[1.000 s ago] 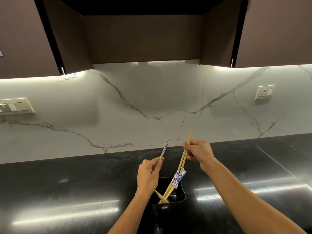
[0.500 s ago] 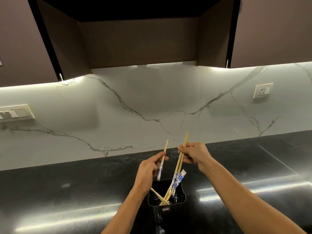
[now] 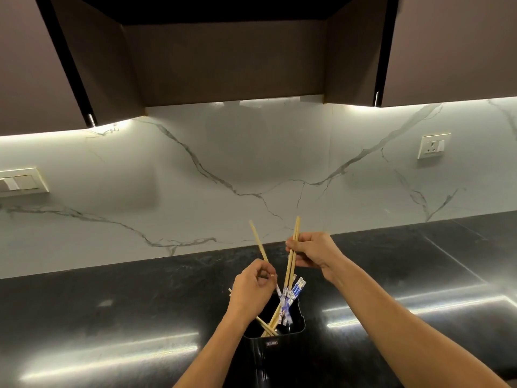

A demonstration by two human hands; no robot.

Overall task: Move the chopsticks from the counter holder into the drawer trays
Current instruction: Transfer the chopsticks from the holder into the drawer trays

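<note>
A black square holder [image 3: 282,341] stands on the dark counter near the front edge, with several wooden chopsticks [image 3: 272,322] leaning inside, some with blue-and-white patterned ends. My left hand [image 3: 251,294] is over the holder's left side, pinching a single chopstick [image 3: 258,242] whose plain wooden end points up and back. My right hand [image 3: 313,253] is above and behind the holder, gripping a pair of chopsticks [image 3: 293,247] that slant down into the holder.
The glossy black counter [image 3: 112,309] runs left to right with a white marble backsplash behind. A switch panel [image 3: 21,182] sits on the wall at left, a socket [image 3: 433,145] at right. Dark wall cabinets [image 3: 223,51] hang overhead.
My left hand has turned its chopstick over: the patterned end that pointed up now points down toward the holder. Both hands sank slightly. The right hand keeps its pair.
</note>
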